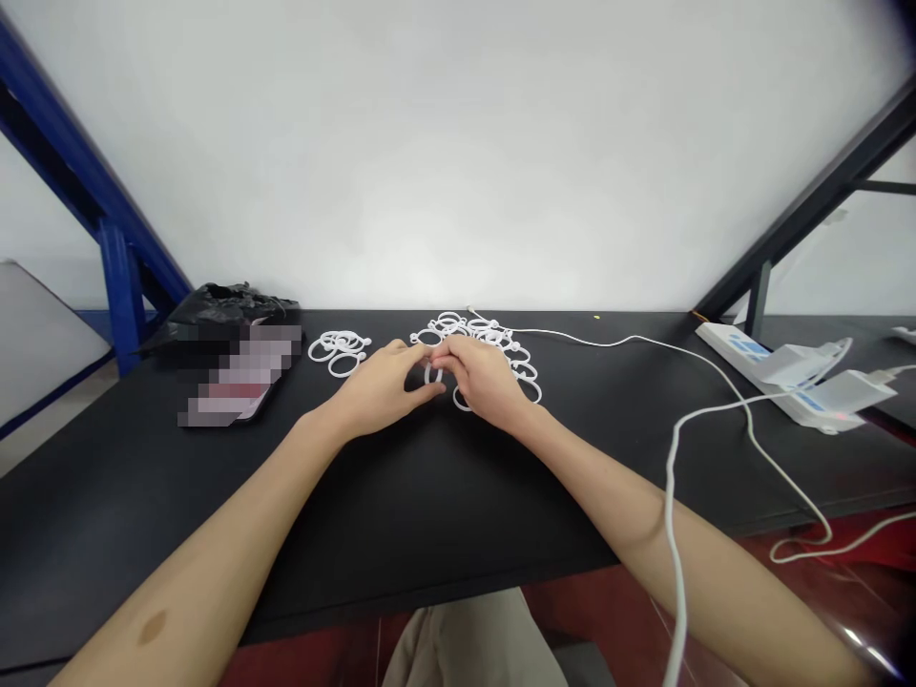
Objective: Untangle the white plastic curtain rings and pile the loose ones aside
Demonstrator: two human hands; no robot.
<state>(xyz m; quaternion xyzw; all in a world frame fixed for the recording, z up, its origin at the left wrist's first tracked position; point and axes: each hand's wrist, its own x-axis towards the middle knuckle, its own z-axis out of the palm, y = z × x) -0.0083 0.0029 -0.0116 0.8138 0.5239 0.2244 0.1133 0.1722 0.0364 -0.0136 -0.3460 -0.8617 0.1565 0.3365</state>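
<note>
This is looking like a small assembly workshop — a black worktop point(444, 496) is standing against a bare wall point(458, 143), a blue steel frame point(118, 277) is rising at the left, and white plastic rings point(342, 349) are lying in piles — a power strip point(744, 349) is sitting off right

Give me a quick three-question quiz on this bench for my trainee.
1. True or false: the left hand and right hand both pinch one white ring.
2. The smaller ring pile lies where, relative to the hands? A) to their left B) to their right C) nearer the person
3. Which forearm does the white cable cross?

Key: 1 true; 2 A; 3 the right one.
</note>
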